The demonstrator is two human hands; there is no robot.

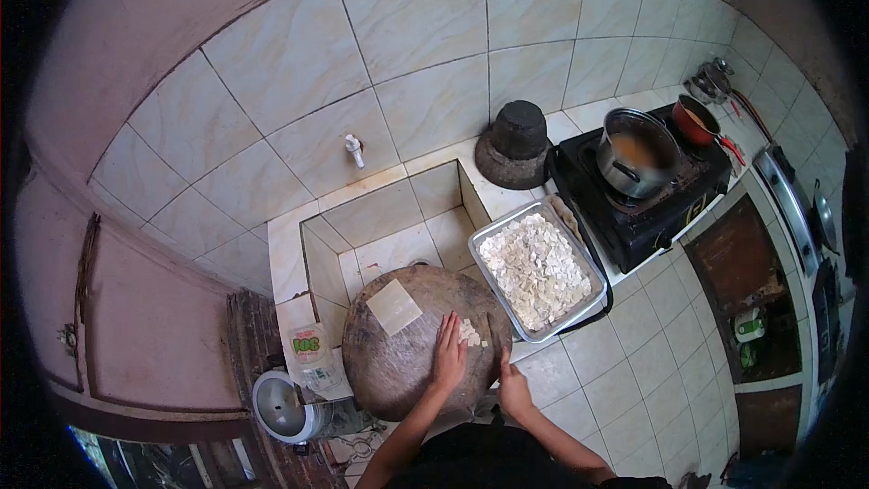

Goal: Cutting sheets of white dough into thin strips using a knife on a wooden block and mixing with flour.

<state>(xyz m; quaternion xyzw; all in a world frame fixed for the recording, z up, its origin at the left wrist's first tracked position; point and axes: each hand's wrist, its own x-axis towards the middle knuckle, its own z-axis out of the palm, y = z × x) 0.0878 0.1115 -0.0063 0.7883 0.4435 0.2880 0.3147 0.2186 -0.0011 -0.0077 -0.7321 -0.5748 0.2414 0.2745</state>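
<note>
A large round wooden chopping board (400, 373) lies over the front of a tiled sink. My left hand (449, 356) rests on it with fingers extended, at the left side of a small heap of cut pale pieces (470, 333). At the board's right edge, my right hand (514, 390) grips a knife (493, 331) by its handle, the dark blade lying along the right side of the heap. One square pale sheet (394, 307) lies flat on the board's far left part. Many similar cut pieces (533, 268) fill a rectangular metal tray (538, 337) beyond the knife.
Right of the tray stands a black gas stove (631, 244) bearing a steel pot (621, 173) and a red saucepan (692, 125). A dark stone-like vessel (514, 149) sits behind the tray. At left are a plastic bag (312, 360) and a lidded white container (282, 407). A tap (354, 151) juts from the wall.
</note>
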